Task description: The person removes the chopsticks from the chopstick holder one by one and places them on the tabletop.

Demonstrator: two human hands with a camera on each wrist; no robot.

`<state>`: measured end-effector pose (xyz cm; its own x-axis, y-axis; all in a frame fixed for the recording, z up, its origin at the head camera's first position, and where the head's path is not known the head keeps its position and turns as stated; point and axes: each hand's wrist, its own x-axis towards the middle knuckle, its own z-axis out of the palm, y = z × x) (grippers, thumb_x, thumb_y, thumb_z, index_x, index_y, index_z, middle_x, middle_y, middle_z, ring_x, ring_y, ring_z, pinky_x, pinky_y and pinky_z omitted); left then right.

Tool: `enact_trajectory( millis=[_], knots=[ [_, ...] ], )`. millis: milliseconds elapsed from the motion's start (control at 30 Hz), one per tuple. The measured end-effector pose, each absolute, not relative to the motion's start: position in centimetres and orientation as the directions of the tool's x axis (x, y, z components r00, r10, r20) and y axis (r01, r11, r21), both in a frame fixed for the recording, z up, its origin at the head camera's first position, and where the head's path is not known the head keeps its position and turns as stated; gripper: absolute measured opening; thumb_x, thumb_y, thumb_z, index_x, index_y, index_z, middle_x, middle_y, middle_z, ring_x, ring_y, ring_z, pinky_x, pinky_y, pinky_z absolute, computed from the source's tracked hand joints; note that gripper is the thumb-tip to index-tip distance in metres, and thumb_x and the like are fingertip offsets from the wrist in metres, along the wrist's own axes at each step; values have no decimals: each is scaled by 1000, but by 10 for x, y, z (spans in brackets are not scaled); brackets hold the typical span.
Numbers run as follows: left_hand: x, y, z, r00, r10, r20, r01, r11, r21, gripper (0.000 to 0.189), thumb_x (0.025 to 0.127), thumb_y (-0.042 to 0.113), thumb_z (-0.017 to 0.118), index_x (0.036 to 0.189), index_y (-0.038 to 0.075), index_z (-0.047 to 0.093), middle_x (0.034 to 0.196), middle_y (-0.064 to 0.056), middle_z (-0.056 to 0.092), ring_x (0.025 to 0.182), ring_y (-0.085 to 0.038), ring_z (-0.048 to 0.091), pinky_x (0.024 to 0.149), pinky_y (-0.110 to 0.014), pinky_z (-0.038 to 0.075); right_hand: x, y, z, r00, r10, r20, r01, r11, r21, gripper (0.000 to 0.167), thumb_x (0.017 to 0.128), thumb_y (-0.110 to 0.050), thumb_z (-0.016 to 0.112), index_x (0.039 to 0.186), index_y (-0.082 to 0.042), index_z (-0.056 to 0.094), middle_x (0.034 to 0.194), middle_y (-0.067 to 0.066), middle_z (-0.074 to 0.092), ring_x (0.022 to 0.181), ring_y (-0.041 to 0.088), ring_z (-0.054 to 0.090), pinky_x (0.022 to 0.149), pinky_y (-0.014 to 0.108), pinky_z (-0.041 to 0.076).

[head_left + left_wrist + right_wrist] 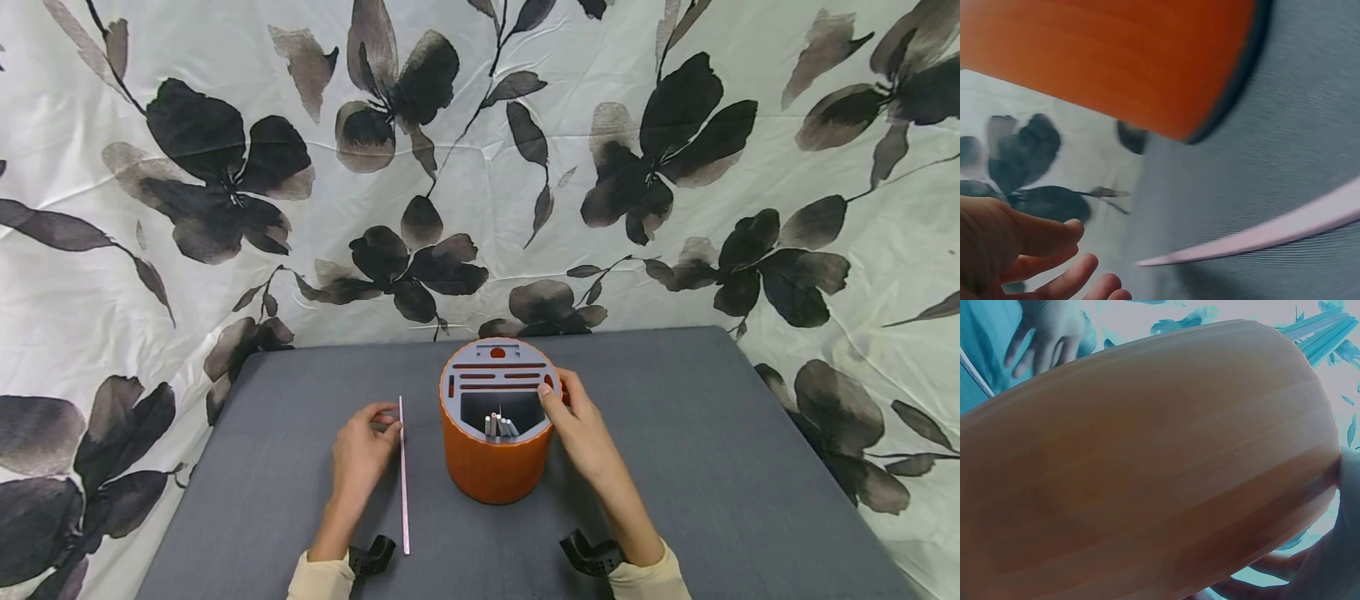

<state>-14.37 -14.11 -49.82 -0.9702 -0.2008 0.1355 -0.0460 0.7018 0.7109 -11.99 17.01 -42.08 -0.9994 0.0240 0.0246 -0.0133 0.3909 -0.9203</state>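
An orange round desk organizer [495,467] with a grey slotted top stands near the middle of the table. Several thin pale straws [501,426] poke up from its front compartment; their ends also show in the right wrist view. My right hand [588,429] grips its right side, thumb on the top rim and fingers round the outer wall. Left of the organizer, a long thin pink straw [405,500] lies on the table, pointing away from me. My left hand [367,446] is beside its far end, fingers bent loosely. Nothing shows between those fingers [1063,281] in the left wrist view.
The grey table [712,467] reaches back to a white floral cloth [525,208] that hangs behind and at both sides. A black wrist strap [371,556] sits on each forearm, just above the pale sleeves.
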Motion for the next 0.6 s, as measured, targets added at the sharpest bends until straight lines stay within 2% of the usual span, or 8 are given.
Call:
enact_trajectory(
  millis=[367,467,600],
  knots=[
    [-123,-147,-432,-947,-241,212,16,622,783,33,90,12,82,123,15,76,110,-6,78,89,-25,75,63,-21,50,-122,169,-420,-1000,20,10,-1,395,-919,46,108,-46,51,146,-21,52,139,10,64,125,25,60,106,44,47],
    [-115,-146,-414,-944,-241,224,35,604,796,34,91,12,82,123,19,76,111,-2,78,91,-22,75,66,-20,53,-122,169,-420,-1000,18,0,7,397,-918,46,108,-47,51,146,-21,52,139,10,64,125,26,60,105,44,48],
    [-105,-143,-395,-959,-188,210,69,566,821,36,92,13,82,123,27,74,114,5,77,96,-12,73,78,-21,59,-122,169,-419,-1000,24,-15,23,405,-914,46,108,-47,51,146,-21,52,139,11,64,125,27,61,105,45,48]
  ],
)
